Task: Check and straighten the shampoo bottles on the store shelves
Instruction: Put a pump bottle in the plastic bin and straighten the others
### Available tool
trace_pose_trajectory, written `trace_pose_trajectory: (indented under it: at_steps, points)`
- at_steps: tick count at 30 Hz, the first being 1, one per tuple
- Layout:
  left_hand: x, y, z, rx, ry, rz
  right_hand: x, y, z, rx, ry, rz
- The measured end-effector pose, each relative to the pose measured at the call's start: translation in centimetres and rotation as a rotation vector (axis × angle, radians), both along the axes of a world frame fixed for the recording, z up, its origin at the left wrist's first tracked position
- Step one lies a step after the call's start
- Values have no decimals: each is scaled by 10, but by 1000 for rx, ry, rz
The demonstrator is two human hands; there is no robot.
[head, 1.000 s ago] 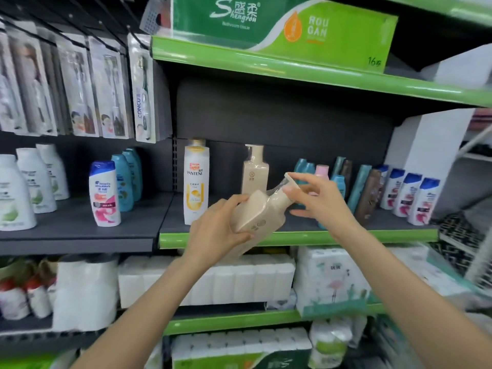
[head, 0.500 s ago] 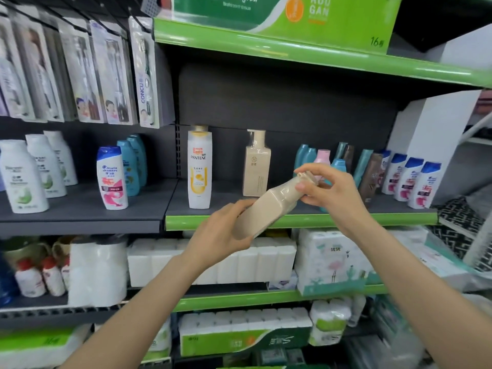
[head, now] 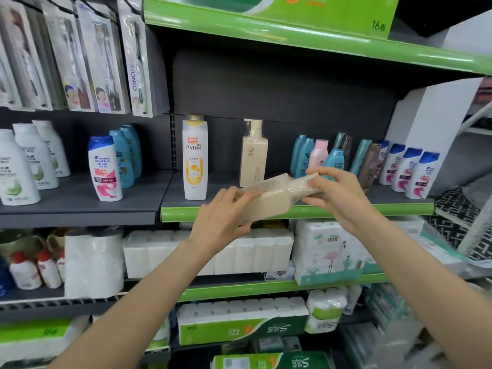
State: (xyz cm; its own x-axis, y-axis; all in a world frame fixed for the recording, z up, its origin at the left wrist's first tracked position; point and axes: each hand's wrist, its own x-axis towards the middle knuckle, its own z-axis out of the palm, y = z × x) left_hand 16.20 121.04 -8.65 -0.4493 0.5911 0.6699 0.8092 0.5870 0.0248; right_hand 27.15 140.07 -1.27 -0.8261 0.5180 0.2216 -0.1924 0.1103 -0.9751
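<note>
Beige pump shampoo bottle held nearly horizontal before green-edged shelf, left hand gripping its body, right hand pinching its pump end, matching beige bottle upright on shelf behind, Pantene bottle standing left of it.

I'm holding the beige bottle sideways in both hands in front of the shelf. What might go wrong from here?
1. The beige bottle lies nearly flat, held by the left hand at its base and the right hand at its wrapped neck; the glossy wrap may slip.
2. Setting it back beside the matching bottle could knock that one or the Pantene bottle over.
3. The right hand sits close to the small blue bottle and might bump it.
</note>
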Motion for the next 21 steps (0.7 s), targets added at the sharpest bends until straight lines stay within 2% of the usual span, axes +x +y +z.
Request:
trace_pose_trajectory:
  at_steps: [4,9,11,19,21]
  points:
    - [-6,0,8,69,-237,-90,0,-5,3,39,96,38]
    - [-14,4,3,86,-554,-261,2,0,4,94,101,97]
    - [-17,5,2,74,-576,-275,2,3,2,86,105,112]
    - [-26,12,5,92,-451,-237,0,13,4,57,129,186]
    - [-27,11,7,97,-491,-270,-1,17,7,18,134,210]
